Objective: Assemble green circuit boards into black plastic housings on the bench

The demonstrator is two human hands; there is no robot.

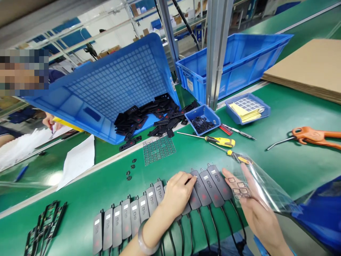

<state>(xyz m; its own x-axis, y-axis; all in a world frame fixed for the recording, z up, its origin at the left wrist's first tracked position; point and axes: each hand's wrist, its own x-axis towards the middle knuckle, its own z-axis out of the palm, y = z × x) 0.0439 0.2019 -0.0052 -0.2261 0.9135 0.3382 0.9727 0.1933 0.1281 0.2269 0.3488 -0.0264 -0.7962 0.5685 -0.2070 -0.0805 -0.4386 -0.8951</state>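
Note:
Side by side lies a row of dark grey cabled devices (126, 217), many with a small pale rectangle near the top and two little button outlines. My left hand (177, 193) reaches over the row, thumb and forefinger pressed together at the top of one device (195, 192). Whatever sits between those fingertips is too small to make out. On the right, my right hand (255, 206) grips a clear plastic sheet (269, 188) that carries several dark-outlined squares. That sheet hangs just right of the last device (220, 185).
A tilted blue crate (128, 74) spills black plastic covers (141, 117). Nearby are a blue tray of small black parts (201, 122), a grid sheet (160, 151), screwdrivers (221, 141) and an orange air gun (311, 136). Circuit boards (45, 227) lie left. Another person's hand (48, 121) shows beyond.

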